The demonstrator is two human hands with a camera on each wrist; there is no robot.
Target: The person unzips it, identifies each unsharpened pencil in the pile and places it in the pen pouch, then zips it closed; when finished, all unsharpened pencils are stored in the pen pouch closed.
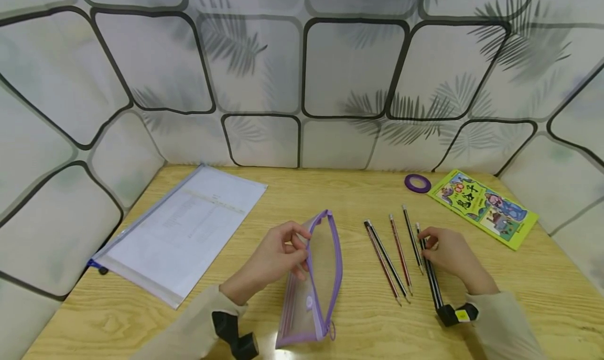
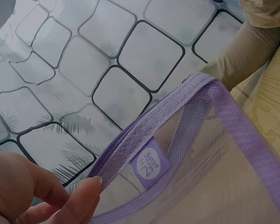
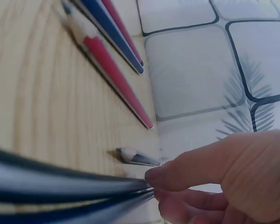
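My left hand (image 1: pixel 283 252) pinches the side of the mouth of a purple-edged mesh zipper pouch (image 1: pixel 298 320). The pouch's mouth gapes open, and a round white label (image 2: pixel 149 163) shows on its mesh in the left wrist view. With thumb and fingers, my right hand (image 1: pixel 448 250) pinches the far ends of two dark pencils (image 1: pixel 431 281), seen close up in the right wrist view. Several other pencils lie left of that hand: a dark one (image 1: pixel 411 237) nearest, then a red one (image 1: pixel 400 252), then a side-by-side pair (image 1: pixel 384 258).
A clear document sleeve (image 1: pixel 189 229) with printed paper lies at the left. At the back right are a purple tape roll (image 1: pixel 417 183) and a green illustrated booklet (image 1: pixel 483 208). Patterned sheeting (image 1: pixel 340 72) walls the back and sides of the wooden table (image 1: pixel 311 184).
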